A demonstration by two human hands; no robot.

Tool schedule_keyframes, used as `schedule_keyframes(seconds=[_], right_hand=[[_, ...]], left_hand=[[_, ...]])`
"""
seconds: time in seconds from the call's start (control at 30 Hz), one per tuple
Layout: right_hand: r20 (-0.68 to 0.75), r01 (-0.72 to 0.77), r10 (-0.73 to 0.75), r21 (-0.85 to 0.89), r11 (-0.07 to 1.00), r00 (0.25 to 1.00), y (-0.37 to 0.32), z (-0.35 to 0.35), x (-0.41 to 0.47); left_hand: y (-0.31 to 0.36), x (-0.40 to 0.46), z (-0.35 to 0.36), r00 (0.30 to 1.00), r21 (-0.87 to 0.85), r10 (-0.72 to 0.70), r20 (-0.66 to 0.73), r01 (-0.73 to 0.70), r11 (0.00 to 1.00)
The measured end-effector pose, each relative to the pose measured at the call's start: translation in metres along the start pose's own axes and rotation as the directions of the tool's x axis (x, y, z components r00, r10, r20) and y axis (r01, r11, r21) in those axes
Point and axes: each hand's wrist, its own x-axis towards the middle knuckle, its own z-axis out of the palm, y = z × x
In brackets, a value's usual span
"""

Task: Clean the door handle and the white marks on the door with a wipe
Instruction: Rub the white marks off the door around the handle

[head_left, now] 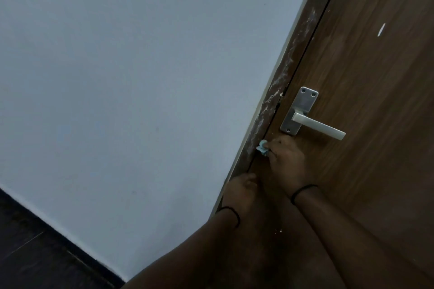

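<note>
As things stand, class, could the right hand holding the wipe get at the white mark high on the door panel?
Probably yes. The right hand grips the wipe just below the door handle. Only bare door lies between it and the white mark, though the arm must stretch well upward past the handle.

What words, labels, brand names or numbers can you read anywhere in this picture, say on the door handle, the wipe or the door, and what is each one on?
None: no text, number or sign can be read anywhere in this view.
Door handle and its metal plate: bare metal with screws, no brand mark visible.
Wipe, gripped in the right hand: pale blue, no print visible.
Door: only white marks, not writing.
</note>
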Motion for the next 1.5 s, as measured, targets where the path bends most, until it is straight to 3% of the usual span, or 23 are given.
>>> schedule_keyframes(seconds=[0.03,0.1,0.23,0.47,0.7,0.87,1.03,1.1,1.3,1.5], right_hand=[[-0.006,0.027,-0.027,0.001,1.000,1.000,-0.001,0.003,0.005],[-0.019,0.077,-0.077,0.003,0.997,0.997,-0.004,0.009,0.016],[-0.033,0.205,-0.213,-0.149,0.967,0.977,-0.010,0.028,0.026],[0.147,0.348,-0.320,-0.238,0.907,0.936,0.001,0.051,0.008],[-0.088,0.115,-0.157,-0.362,0.925,0.984,-0.005,0.025,0.038],[0.208,0.187,-0.118,-0.355,0.916,0.971,-0.011,0.029,0.022],[-0.081,0.043,-0.083,-0.403,0.914,0.993,-0.008,0.001,0.044],[-0.119,0.022,-0.076,-0.404,0.915,0.990,-0.011,-0.007,0.054],[0.226,0.182,-0.100,-0.382,0.906,0.969,-0.020,0.000,0.034],[0.110,0.084,-0.040,-0.425,0.901,0.993,-0.029,-0.026,0.072]], left_hand=[[-0.010,-0.002,0.002,0.992,0.217,0.123,-0.012,-0.117,0.969],[-0.025,-0.003,0.005,0.970,0.463,0.241,0.045,-0.234,0.855],[-0.045,0.009,0.012,0.973,0.664,0.223,0.058,-0.204,0.719],[-0.061,0.026,0.013,0.974,0.670,0.218,0.062,-0.202,0.715],[-0.053,0.030,0.016,0.979,0.592,0.199,0.050,-0.189,0.784],[-0.043,0.032,0.014,0.983,0.561,0.185,0.021,-0.164,0.811],[-0.036,0.031,0.012,0.987,0.612,0.159,0.032,-0.145,0.778],[-0.030,0.031,0.013,0.981,0.629,0.191,0.022,-0.162,0.760],[-0.015,0.037,0.009,0.979,0.591,0.203,0.034,-0.184,0.786],[-0.005,0.037,0.009,0.990,0.669,0.121,0.067,-0.134,0.731]])
